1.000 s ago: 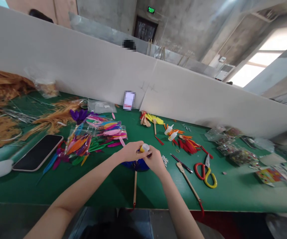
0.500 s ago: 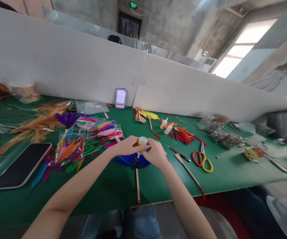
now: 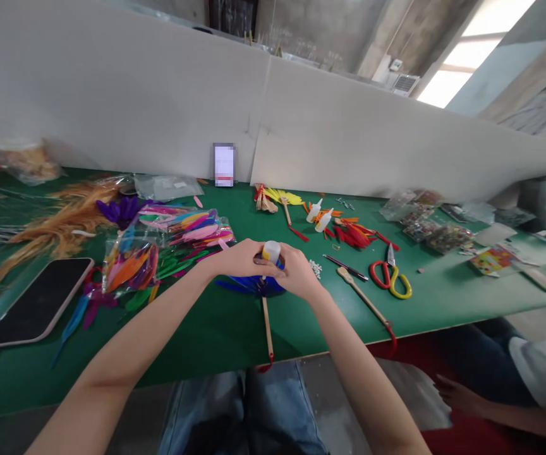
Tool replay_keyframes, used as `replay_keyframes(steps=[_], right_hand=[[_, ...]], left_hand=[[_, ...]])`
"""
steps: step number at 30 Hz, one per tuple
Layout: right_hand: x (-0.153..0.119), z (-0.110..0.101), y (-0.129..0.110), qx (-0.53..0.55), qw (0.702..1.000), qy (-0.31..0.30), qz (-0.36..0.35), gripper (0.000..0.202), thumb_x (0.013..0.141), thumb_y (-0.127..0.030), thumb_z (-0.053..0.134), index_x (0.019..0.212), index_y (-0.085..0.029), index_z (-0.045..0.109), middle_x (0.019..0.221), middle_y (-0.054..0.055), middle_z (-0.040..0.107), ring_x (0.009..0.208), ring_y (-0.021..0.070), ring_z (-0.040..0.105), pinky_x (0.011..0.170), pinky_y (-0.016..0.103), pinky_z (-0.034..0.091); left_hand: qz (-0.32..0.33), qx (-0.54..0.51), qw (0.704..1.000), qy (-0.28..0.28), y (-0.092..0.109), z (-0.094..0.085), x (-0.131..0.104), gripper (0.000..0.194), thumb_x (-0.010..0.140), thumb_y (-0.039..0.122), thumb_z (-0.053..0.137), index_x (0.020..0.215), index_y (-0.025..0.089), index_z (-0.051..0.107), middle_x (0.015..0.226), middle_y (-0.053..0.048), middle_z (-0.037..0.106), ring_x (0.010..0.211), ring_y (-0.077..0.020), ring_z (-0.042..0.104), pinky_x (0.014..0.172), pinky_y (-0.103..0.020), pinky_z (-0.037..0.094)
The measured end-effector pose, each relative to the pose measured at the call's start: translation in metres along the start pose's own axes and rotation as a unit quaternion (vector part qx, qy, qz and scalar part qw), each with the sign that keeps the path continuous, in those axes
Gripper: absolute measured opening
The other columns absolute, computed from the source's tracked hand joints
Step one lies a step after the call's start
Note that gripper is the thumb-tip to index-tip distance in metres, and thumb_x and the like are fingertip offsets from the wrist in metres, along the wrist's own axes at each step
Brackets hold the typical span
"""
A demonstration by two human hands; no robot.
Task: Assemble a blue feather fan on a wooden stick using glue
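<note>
My left hand (image 3: 241, 258) and my right hand (image 3: 298, 273) meet at the middle of the table, fingers closed around a small glue bottle (image 3: 272, 251). The bottle is tipped nozzle down, its white base upward and a yellow label partly covered by fingers. Right under it lies a blue feather fan (image 3: 239, 285), its wooden handle (image 3: 267, 325) pointing toward me with a red tassel at the end. My hands hide much of the fan's far part. A small pile of white beads (image 3: 315, 269) sits just right of my right hand.
Bagged coloured feathers (image 3: 192, 230) and a phone (image 3: 38, 303) lie left. Rightward are scissors (image 3: 390, 272), a pen-like tool (image 3: 346, 268), a bare wooden fan stick (image 3: 365, 298), two more glue bottles (image 3: 324, 220) and red feathers (image 3: 353, 234). Another person's hand (image 3: 460, 395) shows lower right.
The view has tilted downward, so the table sits higher in it. Both hands stay on the bottle above the fan. The other person's hand has come into view at the lower right.
</note>
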State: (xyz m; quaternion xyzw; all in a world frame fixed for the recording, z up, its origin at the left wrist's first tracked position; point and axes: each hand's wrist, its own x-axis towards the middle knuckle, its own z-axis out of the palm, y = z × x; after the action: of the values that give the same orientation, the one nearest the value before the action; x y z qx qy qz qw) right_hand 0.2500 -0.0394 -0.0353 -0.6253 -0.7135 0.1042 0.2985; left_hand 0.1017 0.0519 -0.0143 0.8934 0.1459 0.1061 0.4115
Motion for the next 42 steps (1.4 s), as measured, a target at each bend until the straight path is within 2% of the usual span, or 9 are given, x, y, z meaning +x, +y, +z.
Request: replay_keyframes(steps=[3,7,14,25,36,42], right_hand=[[-0.001,0.005,0.006,0.003,1.0,-0.005,-0.009,0.023,0.073,-0.023,0.057,0.095,-0.016,0.059,0.094,0.01,0.066,0.081,0.0222,0.059,0.069,0.029,0.042],[-0.002,0.012,0.01,0.014,1.0,-0.008,-0.01,0.02,0.078,-0.03,0.058,0.093,-0.017,0.06,0.089,0.008,0.066,0.075,0.0203,0.059,0.066,0.027,0.041],[-0.008,0.021,0.015,0.03,1.0,0.008,0.0,0.018,0.078,-0.03,0.058,0.09,-0.016,0.06,0.081,0.006,0.063,0.068,0.0176,0.055,0.06,0.026,0.039],[-0.009,0.029,0.019,0.081,0.997,0.014,0.007,0.015,0.08,-0.028,0.056,0.087,-0.016,0.062,0.078,0.003,0.063,0.066,0.0155,0.054,0.058,0.023,0.038],[-0.008,0.035,0.025,0.108,0.994,0.013,0.004,0.018,0.081,-0.029,0.055,0.087,-0.014,0.061,0.074,0.003,0.061,0.062,0.0145,0.052,0.056,0.023,0.037],[-0.007,0.035,0.025,0.106,0.994,0.012,0.007,0.018,0.081,-0.031,0.056,0.085,-0.014,0.061,0.071,0.002,0.06,0.06,0.0138,0.049,0.054,0.023,0.035]], left_hand=[[-0.004,-0.003,1.0,-0.016,-0.004,0.002,0.0,0.041,0.074,0.05,0.065,0.094,0.014,0.063,0.077,0.001,0.064,0.067,-0.0134,0.054,0.059,-0.021,0.038],[-0.012,-0.004,1.0,-0.019,-0.011,0.004,0.0,0.037,0.073,0.047,0.066,0.088,0.013,0.063,0.078,0.001,0.065,0.069,-0.0139,0.056,0.06,-0.021,0.039],[-0.005,-0.036,0.998,-0.053,-0.018,0.008,0.004,0.031,0.073,0.043,0.068,0.085,0.015,0.064,0.079,0.0,0.066,0.071,-0.0143,0.058,0.065,-0.022,0.042],[0.0,-0.02,0.998,-0.06,-0.028,0.01,0.007,0.027,0.075,0.041,0.066,0.082,0.015,0.063,0.073,0.002,0.065,0.069,-0.0138,0.057,0.065,-0.022,0.042],[-0.009,-0.007,0.998,-0.057,-0.032,0.011,0.008,0.031,0.075,0.044,0.065,0.079,0.014,0.063,0.068,0.003,0.061,0.067,-0.0134,0.055,0.064,-0.022,0.041],[-0.009,-0.003,0.998,-0.061,-0.034,0.011,0.009,0.034,0.075,0.046,0.065,0.084,0.013,0.064,0.075,0.001,0.065,0.07,-0.0142,0.057,0.065,-0.022,0.041]])
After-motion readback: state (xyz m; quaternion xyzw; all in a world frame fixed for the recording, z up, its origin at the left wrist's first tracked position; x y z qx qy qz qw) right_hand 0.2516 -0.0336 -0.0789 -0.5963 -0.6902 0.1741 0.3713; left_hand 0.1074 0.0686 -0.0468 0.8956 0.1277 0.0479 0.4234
